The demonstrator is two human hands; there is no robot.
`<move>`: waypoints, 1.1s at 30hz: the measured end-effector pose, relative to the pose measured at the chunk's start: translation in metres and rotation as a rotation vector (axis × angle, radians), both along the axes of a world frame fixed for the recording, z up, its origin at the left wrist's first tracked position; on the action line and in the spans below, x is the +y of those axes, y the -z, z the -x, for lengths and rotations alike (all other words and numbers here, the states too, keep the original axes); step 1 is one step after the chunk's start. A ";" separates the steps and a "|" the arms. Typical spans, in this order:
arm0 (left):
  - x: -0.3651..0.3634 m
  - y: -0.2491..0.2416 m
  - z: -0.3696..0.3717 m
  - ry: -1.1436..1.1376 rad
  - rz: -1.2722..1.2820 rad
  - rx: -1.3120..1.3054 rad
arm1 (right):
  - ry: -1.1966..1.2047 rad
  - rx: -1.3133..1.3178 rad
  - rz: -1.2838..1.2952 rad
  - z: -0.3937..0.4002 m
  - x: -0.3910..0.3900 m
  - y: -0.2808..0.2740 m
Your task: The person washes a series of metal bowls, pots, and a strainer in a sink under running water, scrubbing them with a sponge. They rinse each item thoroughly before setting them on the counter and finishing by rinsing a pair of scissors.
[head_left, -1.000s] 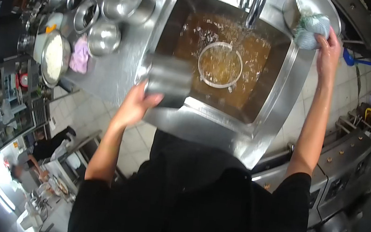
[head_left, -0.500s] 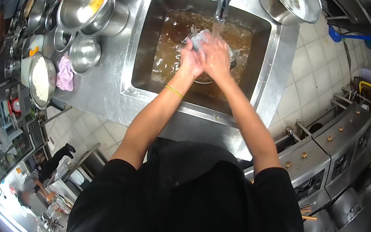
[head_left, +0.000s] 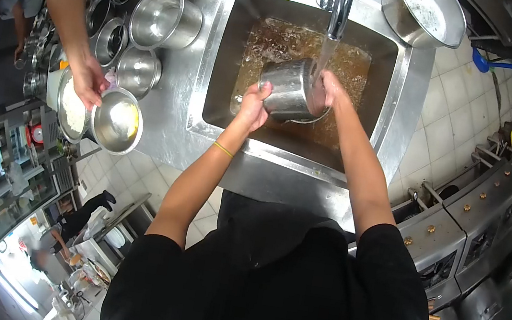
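A cylindrical metal pot (head_left: 287, 89) is tipped on its side over the sink (head_left: 215, 99), its mouth turned right under the running tap (head_left: 338, 14). My left hand (head_left: 253, 107) grips the pot's closed end, thumb on its side. At the mouth, my right hand (head_left: 332, 92) holds the rim, with some fingers hidden by the pot and the falling water. Brownish, bubbly water (head_left: 272, 41) lies in the sink below.
Left of the sink, a co-worker's hand (head_left: 88, 81) holds a metal bowl (head_left: 116, 140) with something yellow inside, beside a bowl of white food (head_left: 72, 105). Several pots (head_left: 186, 26) crowd the counter. A large pot (head_left: 405, 27) stands at the sink's back right corner.
My hands, close together under the tap before, are now apart on the pot, which is raised and tipped. The co-worker's hand has brought the bowl down toward the white food.
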State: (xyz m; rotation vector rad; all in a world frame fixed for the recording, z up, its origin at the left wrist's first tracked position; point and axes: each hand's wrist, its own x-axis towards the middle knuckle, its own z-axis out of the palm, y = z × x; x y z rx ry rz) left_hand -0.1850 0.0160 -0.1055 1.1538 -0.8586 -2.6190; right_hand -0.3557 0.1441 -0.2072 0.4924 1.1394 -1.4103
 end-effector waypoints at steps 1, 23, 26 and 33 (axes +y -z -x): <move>0.002 0.002 -0.005 0.106 0.139 0.025 | -0.125 0.110 -0.135 -0.001 0.000 0.009; 0.002 -0.049 0.086 1.329 1.660 0.113 | -0.578 0.976 0.324 -0.039 0.063 -0.077; -0.004 -0.061 0.088 1.326 1.424 0.224 | -0.650 0.972 0.379 -0.057 0.055 -0.095; -0.061 -0.032 0.100 1.126 0.384 -0.149 | -0.927 1.388 0.198 -0.053 0.061 -0.137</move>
